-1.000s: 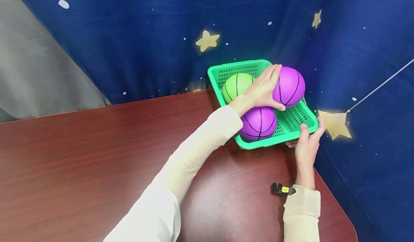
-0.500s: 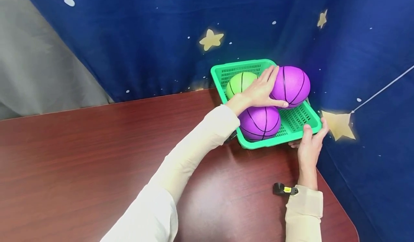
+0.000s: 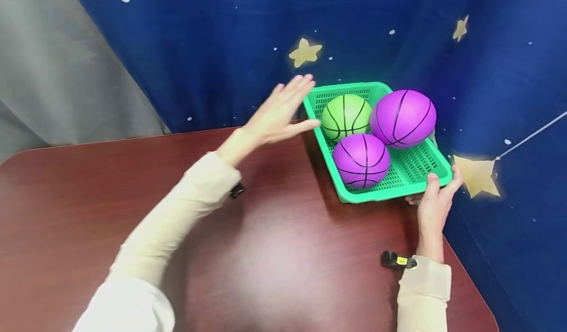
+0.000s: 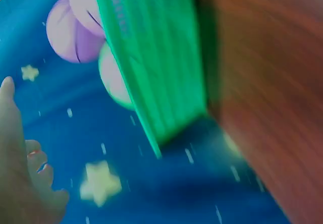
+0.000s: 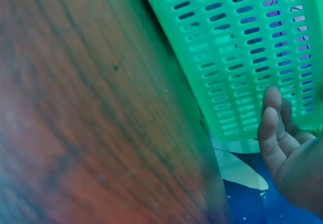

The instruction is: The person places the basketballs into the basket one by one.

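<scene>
A green plastic basket [image 3: 398, 192] stands at the table's far right corner. Inside it are a green mini basketball [image 3: 347, 116] at the back left, one purple mini basketball [image 3: 362, 161] in front, and another purple mini basketball [image 3: 404, 118] sitting higher at the back right. My left hand [image 3: 276, 113] is in the air just left of the basket, fingers straight, thumb apart, holding nothing. With its thumb on the rim and fingers against the outer wall, my right hand [image 3: 434, 206] grips the basket's near right corner; those fingers [image 5: 271, 128] show in the right wrist view.
The reddish-brown wooden table [image 3: 110, 209] spreads to the left and front. Behind it and to the right hangs a blue curtain [image 3: 212, 51] with stars, and a grey curtain [image 3: 53, 66] is at the far left. The basket stands close to the blue curtain.
My left hand has let go of the back right purple basketball and moved left, out of the basket. The ball stays in the basket. My right hand keeps its grip on the corner.
</scene>
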Motion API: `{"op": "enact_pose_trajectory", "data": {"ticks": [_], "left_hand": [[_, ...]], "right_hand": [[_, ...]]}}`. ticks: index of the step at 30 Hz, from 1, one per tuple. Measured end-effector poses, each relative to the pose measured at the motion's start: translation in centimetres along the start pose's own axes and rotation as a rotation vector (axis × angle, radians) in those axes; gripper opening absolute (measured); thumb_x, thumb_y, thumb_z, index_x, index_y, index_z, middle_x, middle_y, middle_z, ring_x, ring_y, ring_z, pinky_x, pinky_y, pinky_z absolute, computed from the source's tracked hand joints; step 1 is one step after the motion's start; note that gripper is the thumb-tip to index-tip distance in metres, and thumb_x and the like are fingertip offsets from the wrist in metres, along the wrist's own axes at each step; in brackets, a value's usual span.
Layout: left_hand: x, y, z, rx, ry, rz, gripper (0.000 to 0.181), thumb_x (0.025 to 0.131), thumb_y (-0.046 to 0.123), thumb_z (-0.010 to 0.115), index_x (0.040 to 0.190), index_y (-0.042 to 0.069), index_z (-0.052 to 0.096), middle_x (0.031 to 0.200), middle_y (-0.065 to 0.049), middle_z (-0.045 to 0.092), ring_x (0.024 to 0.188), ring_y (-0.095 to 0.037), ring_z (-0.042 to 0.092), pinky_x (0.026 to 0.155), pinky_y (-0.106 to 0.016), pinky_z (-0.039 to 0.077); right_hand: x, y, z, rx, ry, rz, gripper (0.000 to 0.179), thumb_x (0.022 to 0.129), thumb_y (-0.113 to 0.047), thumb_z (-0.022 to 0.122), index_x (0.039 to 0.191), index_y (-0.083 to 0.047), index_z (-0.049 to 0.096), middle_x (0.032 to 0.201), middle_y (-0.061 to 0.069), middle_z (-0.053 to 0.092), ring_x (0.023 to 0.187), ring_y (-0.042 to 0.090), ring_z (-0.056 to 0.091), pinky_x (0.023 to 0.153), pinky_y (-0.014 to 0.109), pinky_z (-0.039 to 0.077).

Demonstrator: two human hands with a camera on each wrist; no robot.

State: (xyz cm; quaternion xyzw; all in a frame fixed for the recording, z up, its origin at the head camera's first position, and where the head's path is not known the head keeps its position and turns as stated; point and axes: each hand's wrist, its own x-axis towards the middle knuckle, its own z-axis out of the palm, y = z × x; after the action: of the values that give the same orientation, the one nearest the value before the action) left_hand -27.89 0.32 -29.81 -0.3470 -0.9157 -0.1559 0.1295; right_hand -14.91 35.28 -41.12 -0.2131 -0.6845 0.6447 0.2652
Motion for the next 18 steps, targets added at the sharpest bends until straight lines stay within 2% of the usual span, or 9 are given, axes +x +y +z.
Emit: {"op": "enact_pose_trajectory", "data": {"ticks": [2, 4, 7, 10, 12, 15, 17, 18], "left_hand": [[-2.9, -2.0, -0.8, 0.131, 0.033, -0.023, 0.089, 0.084, 0.071, 0.038, 0.151, 0.019, 0.012, 0.155, 0.005, 0.002, 0.138, -0.008, -0.007, 0.11, -0.039, -0.004], [-6.1, -3.9, -1.2, 0.247, 0.039, -0.042, 0.091, 0.082, 0.074, 0.037, 0.151, 0.019, 0.014, 0.155, 0.004, 0.004, 0.14, -0.012, -0.004, 0.109, -0.044, -0.006], [-10.8, -6.5, -1.0, 0.363, 0.005, -0.015, 0.096, 0.078, 0.077, 0.039, 0.15, 0.017, 0.019, 0.155, 0.0, 0.01, 0.141, -0.017, 0.003, 0.108, -0.049, -0.007], [-14.7, -8.4, -0.4, 0.418, -0.06, 0.036, 0.097, 0.076, 0.078, 0.04, 0.149, 0.017, 0.024, 0.154, -0.003, 0.017, 0.14, -0.02, 0.008, 0.107, -0.053, -0.007], [-16.6, -9.3, 0.0, 0.423, -0.084, 0.052, 0.095, 0.075, 0.078, 0.042, 0.148, 0.019, 0.026, 0.153, -0.003, 0.02, 0.14, -0.022, 0.011, 0.107, -0.054, -0.006], [-18.1, -9.9, 0.4, 0.385, -0.092, 0.032, 0.092, 0.076, 0.076, 0.044, 0.148, 0.023, 0.026, 0.153, -0.002, 0.021, 0.14, -0.023, 0.012, 0.108, -0.053, -0.003], [-18.4, -9.9, 0.7, 0.348, -0.086, 0.015, 0.09, 0.077, 0.074, 0.045, 0.149, 0.025, 0.022, 0.153, 0.0, 0.019, 0.14, -0.022, 0.01, 0.108, -0.052, -0.002], [-18.4, -9.8, 0.8, 0.33, -0.083, 0.009, 0.089, 0.078, 0.074, 0.046, 0.149, 0.027, 0.02, 0.154, 0.001, 0.018, 0.14, -0.022, 0.009, 0.108, -0.052, -0.001]], "right_hand": [[0.3, 0.1, -0.1, 0.011, -0.007, 0.005, 0.05, 0.095, -0.027, 0.048, 0.14, -0.033, 0.026, 0.075, 0.008, 0.049, 0.036, 0.016, 0.05, 0.036, 0.026, 0.045], [0.6, 0.2, -0.3, 0.011, -0.011, 0.011, 0.05, 0.095, -0.027, 0.048, 0.14, -0.034, 0.026, 0.075, 0.008, 0.048, 0.036, 0.016, 0.05, 0.036, 0.026, 0.045], [1.0, 0.3, -0.7, 0.03, -0.01, 0.021, 0.05, 0.095, -0.026, 0.049, 0.139, -0.034, 0.026, 0.072, 0.007, 0.049, 0.035, 0.016, 0.05, 0.036, 0.027, 0.045], [1.3, 0.4, -1.5, 0.047, 0.004, 0.024, 0.05, 0.095, -0.025, 0.049, 0.139, -0.033, 0.027, 0.074, 0.007, 0.049, 0.034, 0.016, 0.051, 0.035, 0.027, 0.044], [1.6, 0.4, -2.1, 0.073, 0.009, 0.027, 0.05, 0.095, -0.024, 0.049, 0.139, -0.033, 0.027, 0.077, 0.008, 0.049, 0.035, 0.016, 0.051, 0.035, 0.027, 0.044], [2.5, 0.3, -3.1, 0.053, 0.034, 0.07, 0.05, 0.094, -0.026, 0.051, 0.138, -0.036, 0.029, 0.082, 0.006, 0.048, 0.036, 0.014, 0.049, 0.035, 0.024, 0.043], [3.1, 0.1, -4.0, -0.074, 0.064, 0.067, 0.049, 0.095, -0.03, 0.048, 0.14, -0.036, 0.03, 0.101, 0.01, 0.054, 0.063, 0.014, 0.063, 0.054, 0.02, 0.049], [3.4, 0.0, -4.5, -0.151, 0.091, 0.055, 0.048, 0.095, -0.032, 0.046, 0.141, -0.034, 0.032, 0.112, 0.01, 0.054, 0.08, 0.015, 0.064, 0.069, 0.021, 0.05]]}}
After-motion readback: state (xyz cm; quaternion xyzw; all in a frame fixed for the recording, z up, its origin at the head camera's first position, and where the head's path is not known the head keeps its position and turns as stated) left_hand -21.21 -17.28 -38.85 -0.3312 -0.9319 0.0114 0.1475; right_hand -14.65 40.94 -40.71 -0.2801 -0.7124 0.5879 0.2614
